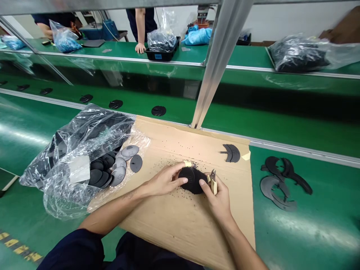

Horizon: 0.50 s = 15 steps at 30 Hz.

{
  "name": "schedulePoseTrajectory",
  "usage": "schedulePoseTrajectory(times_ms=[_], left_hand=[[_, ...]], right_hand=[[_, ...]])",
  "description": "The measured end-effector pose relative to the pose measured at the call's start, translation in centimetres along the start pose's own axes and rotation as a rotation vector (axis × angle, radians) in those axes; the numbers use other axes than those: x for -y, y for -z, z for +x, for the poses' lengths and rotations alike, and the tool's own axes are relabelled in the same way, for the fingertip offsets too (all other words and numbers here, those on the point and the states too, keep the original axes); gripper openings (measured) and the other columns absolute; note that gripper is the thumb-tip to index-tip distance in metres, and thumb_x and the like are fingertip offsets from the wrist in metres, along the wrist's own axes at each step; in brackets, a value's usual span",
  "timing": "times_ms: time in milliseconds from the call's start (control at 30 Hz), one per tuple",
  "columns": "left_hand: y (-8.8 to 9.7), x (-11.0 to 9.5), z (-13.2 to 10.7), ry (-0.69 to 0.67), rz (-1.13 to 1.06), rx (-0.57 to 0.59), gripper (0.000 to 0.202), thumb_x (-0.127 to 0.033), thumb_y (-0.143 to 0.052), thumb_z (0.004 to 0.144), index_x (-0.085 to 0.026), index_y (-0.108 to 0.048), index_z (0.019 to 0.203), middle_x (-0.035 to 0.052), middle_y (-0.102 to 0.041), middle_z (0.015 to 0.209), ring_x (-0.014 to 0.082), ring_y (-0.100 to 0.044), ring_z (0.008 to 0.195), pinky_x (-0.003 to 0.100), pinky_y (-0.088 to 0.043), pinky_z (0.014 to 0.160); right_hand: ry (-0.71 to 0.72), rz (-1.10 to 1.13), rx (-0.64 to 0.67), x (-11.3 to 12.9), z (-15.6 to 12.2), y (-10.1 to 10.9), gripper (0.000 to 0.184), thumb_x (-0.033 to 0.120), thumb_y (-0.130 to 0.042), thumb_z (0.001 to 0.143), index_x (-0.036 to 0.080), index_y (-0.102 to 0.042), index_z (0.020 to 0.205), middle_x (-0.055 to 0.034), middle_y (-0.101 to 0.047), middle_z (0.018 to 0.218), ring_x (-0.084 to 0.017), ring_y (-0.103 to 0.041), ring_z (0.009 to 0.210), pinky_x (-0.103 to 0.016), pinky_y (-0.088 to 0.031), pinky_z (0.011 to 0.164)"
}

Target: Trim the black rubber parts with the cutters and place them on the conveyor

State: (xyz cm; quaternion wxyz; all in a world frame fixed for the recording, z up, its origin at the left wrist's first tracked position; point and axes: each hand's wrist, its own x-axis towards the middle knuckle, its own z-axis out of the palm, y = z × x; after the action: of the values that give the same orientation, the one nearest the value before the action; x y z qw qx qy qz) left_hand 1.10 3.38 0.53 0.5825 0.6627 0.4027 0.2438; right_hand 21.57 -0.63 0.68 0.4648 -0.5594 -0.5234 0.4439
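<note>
Above the cardboard sheet, a black oval plastic disc with a dark curved piece against its right side is held between both hands. My left hand pinches the disc's left edge, thumb on top; a yellow wrap covers one fingertip. My right hand has side cutters with pale yellow handles tucked in the palm, jaws pointing away from me. Its thumb presses the right end of the black parts. Small black crumbs lie around the hands. The undersides of the parts are hidden.
A clear plastic bag spills oval discs at left. One notched black piece lies on the cardboard; several curved pieces lie right. Discs sit along the green belt, behind a metal post. A person's hand rests opposite.
</note>
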Motion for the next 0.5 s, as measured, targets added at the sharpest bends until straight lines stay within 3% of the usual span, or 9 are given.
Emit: schedulePoseTrajectory(times_ms=[200,333,500], left_hand=[[-0.12,-0.42,0.06,0.03,0.101,-0.027,0.05,-0.025,-0.06,0.092,-0.021,-0.054,0.142,-0.0045,-0.052,0.066,0.0086,-0.043,0.054,0.018,-0.034,0.051],[-0.05,-0.5,0.09,-0.024,0.183,-0.119,0.048,-0.025,-0.059,0.091,-0.02,-0.058,0.139,0.0008,-0.066,0.084,0.0097,-0.047,0.059,0.021,-0.042,0.057],[-0.08,-0.79,0.16,-0.08,0.275,-0.107,0.047,-0.022,-0.057,0.091,-0.02,-0.059,0.138,0.0056,-0.072,0.105,0.0142,-0.058,0.069,0.027,-0.052,0.068]], right_hand=[[0.029,0.009,0.055,-0.14,-0.11,-0.03,0.03,0.049,-0.067,0.088,0.02,-0.065,0.094,-0.0027,-0.066,0.082,-0.018,-0.06,0.072,-0.028,-0.052,0.069],[0.048,-0.019,0.053,-0.16,-0.12,0.09,0.031,0.05,-0.066,0.089,0.02,-0.066,0.097,-0.0022,-0.065,0.081,-0.018,-0.06,0.072,-0.028,-0.051,0.069],[0.051,-0.02,0.082,-0.41,-0.13,0.09,0.032,0.051,-0.067,0.089,0.019,-0.066,0.097,-0.0032,-0.068,0.085,-0.019,-0.063,0.077,-0.028,-0.052,0.072]])
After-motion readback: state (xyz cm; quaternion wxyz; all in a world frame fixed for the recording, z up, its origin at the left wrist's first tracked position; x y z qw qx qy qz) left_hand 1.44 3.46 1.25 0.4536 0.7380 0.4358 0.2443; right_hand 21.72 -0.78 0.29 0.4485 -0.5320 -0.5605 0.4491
